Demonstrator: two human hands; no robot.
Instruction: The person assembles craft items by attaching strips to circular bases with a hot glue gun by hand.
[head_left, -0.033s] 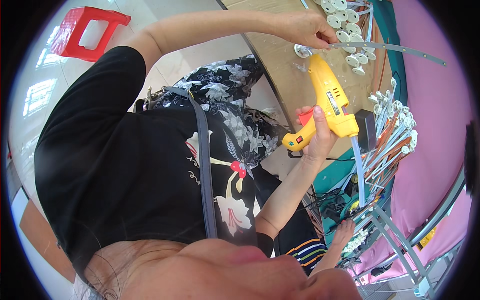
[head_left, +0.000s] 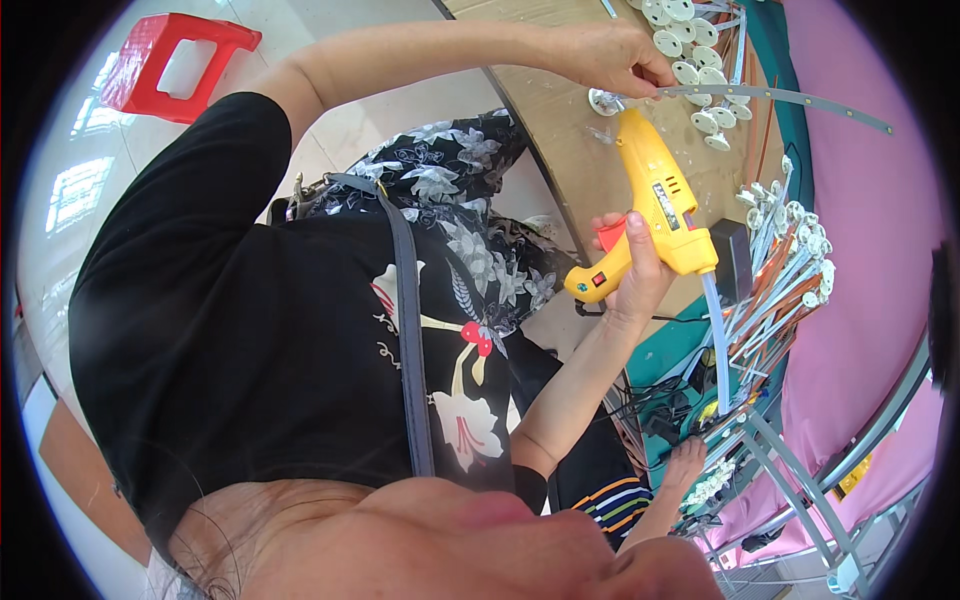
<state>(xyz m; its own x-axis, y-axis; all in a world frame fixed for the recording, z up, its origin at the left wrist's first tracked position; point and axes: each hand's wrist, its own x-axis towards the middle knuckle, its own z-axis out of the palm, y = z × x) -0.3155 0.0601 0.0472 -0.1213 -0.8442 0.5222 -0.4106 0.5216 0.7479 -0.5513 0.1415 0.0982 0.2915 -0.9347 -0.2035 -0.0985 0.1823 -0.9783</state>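
Observation:
My right hand (head_left: 638, 265) is wrapped round the handle of a yellow hot glue gun (head_left: 652, 185), fingers at its red trigger. From its back end sticks a long translucent glue stick (head_left: 718, 345). Beyond the nozzle, my left hand (head_left: 625, 62) pinches one end of a thin grey LED strip (head_left: 790, 96), dotted with small yellow squares; its free end reaches out over the pink cloth. Close to the nozzle and below the left fingers is a white round disc (head_left: 604, 101). What else the left fingertips may hold is hidden.
White discs on thin rods (head_left: 708, 75) lie at the table's top end. A bundle of similar rods (head_left: 785, 270) lies beside a dark box (head_left: 732, 262). Another person's hand (head_left: 688, 462) is near a grey metal frame (head_left: 790, 470). A red stool (head_left: 180, 65) stands on the floor.

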